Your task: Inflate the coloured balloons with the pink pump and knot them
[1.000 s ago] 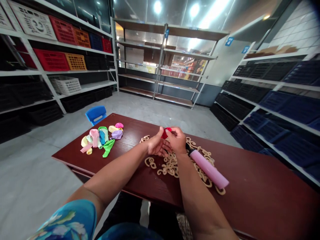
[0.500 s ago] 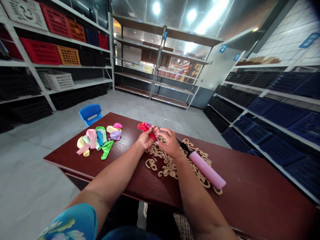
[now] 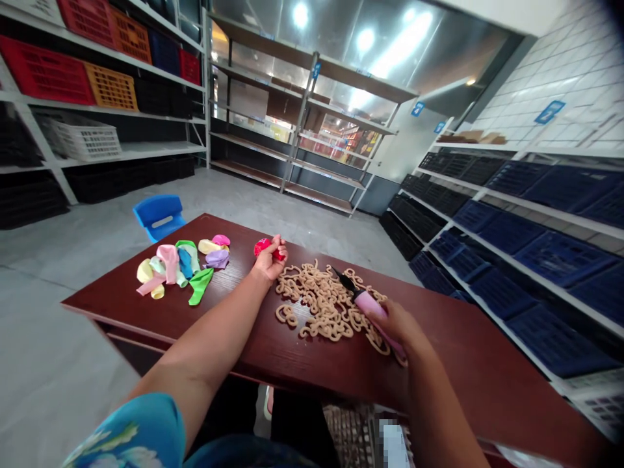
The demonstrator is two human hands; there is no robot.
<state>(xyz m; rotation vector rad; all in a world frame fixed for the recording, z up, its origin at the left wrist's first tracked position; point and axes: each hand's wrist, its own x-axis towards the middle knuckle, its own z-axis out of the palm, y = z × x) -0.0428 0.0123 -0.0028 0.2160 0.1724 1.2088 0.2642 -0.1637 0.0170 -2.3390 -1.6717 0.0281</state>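
Observation:
A red balloon (image 3: 262, 246), limp and patterned, is gripped in my left hand (image 3: 270, 261) over the far middle of the table. My right hand (image 3: 394, 320) is wrapped around the pink barrel of a balloon pump (image 3: 366, 302), whose black nozzle points away and to the left. Under and beside the pump lies a heap of curly tan pieces (image 3: 324, 299), twisted like dough snacks. Several loose uninflated balloons (image 3: 168, 263) in pink, yellow, blue, green and purple lie on the table's left part.
The dark red-brown table (image 3: 234, 325) has its far edge just beyond my left hand. A blue chair (image 3: 160, 218) stands past the far left corner. Shelves with crates (image 3: 108, 86) line the left, blue bins (image 3: 541, 257) the right, and a metal rack (image 3: 297, 136) the back.
My right hand has left the red balloon, moved right and closed on the pump. My left hand still holds the balloon. The view has shifted slightly.

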